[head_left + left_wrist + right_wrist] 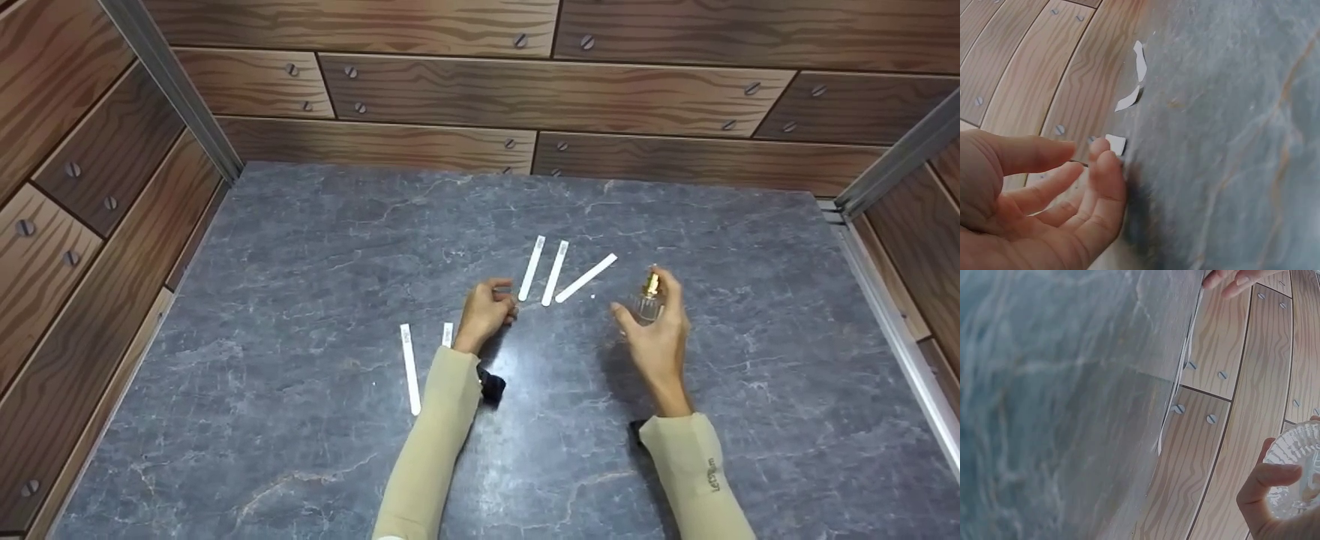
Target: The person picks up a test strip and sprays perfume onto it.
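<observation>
Gold-topped bottle (647, 307) in right hand (661, 337), 5 strips (555, 273)

Back wall (525, 97): I am facing brown wood-grain planks (435, 94). Screws (520, 40): slotted, are sitting near the plank ends. Left wall (90, 150), right wall (927, 217): same pattern, are flanking me. Posts (176, 86), two: grey metal, are rising at the far corners. Table (322, 247): blue-grey, marbled, pale-veined, is spreading before me. Glare (514, 361): white, is lying on its near half.

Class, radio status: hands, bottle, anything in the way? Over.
Right hand holding gold-topped glass bottle. Left hand empty, beside three white strips. Only a white speck between strips and bottle in head view.
</observation>
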`<action>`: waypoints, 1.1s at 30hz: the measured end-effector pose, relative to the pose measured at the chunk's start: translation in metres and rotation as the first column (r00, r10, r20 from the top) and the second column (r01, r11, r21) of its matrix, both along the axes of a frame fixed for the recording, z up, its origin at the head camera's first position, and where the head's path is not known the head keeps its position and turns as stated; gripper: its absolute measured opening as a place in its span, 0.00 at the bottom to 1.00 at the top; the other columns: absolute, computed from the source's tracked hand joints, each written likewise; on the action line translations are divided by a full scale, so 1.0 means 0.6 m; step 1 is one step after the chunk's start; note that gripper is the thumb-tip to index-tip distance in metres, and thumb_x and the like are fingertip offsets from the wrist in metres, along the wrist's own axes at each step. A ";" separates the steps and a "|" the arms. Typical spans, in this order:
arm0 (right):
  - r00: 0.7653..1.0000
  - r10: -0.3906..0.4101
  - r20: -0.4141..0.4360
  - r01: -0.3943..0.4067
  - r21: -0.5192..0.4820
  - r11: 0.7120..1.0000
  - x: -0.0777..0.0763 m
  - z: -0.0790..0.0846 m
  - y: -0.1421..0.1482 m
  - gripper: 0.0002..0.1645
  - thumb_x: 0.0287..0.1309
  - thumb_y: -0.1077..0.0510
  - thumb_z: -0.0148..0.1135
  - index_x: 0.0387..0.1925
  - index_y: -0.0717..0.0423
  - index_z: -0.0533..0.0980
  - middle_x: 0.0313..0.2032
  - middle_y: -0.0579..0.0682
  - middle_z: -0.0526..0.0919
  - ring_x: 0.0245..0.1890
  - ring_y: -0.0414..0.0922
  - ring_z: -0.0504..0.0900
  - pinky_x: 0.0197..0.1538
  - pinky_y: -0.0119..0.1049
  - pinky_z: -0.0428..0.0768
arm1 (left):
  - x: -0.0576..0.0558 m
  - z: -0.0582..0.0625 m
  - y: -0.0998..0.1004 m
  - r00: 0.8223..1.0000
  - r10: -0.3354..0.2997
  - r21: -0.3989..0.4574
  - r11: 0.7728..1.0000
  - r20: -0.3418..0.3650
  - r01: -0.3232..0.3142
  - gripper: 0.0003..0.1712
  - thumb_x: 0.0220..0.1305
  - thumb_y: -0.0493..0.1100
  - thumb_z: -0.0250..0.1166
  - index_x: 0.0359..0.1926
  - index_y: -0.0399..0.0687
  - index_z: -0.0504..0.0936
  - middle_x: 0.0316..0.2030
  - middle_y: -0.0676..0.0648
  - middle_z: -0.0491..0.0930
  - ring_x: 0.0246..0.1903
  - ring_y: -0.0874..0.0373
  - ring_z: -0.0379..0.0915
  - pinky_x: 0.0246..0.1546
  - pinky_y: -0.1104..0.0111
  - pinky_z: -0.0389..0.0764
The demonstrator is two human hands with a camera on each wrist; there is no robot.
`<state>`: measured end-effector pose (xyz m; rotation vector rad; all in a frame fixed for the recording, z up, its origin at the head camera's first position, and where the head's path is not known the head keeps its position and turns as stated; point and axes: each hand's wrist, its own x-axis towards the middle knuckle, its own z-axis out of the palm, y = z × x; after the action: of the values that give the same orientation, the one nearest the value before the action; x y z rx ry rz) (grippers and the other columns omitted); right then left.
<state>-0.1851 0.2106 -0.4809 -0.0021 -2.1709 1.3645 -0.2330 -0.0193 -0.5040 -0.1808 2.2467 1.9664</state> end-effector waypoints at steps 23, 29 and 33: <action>0.999 0.015 -0.033 -0.014 0.013 1.000 0.002 -0.008 -0.001 0.42 0.47 0.73 0.75 0.65 0.62 0.69 0.51 0.66 0.80 0.45 0.52 0.79 0.42 0.23 0.75 | 0.060 0.038 -0.091 0.979 -0.094 -0.319 0.947 -0.181 0.031 0.18 0.66 0.27 0.61 0.56 0.34 0.83 0.43 0.38 0.84 0.40 0.48 0.83 0.28 0.68 0.83; 1.000 0.017 -0.021 -0.018 -0.015 1.000 0.006 -0.009 0.003 0.42 0.47 0.74 0.75 0.65 0.62 0.69 0.52 0.66 0.80 0.47 0.52 0.78 0.42 0.22 0.76 | 0.081 0.036 -0.114 0.966 -0.110 -0.363 0.932 -0.235 0.018 0.20 0.61 0.24 0.65 0.55 0.33 0.83 0.44 0.37 0.85 0.42 0.45 0.83 0.43 0.59 0.84; 1.000 0.008 0.003 -0.008 -0.015 1.000 0.008 -0.007 0.005 0.42 0.48 0.73 0.74 0.65 0.62 0.69 0.56 0.66 0.78 0.54 0.56 0.77 0.49 0.25 0.73 | 0.090 0.033 -0.126 0.956 -0.104 -0.369 0.929 -0.275 -0.005 0.21 0.58 0.23 0.65 0.54 0.31 0.83 0.44 0.35 0.85 0.41 0.44 0.84 0.41 0.59 0.85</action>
<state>-0.1801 0.2139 -0.4854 -0.0008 -2.1652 1.3856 -0.1789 -0.0950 -0.4844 0.1365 2.7629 1.6157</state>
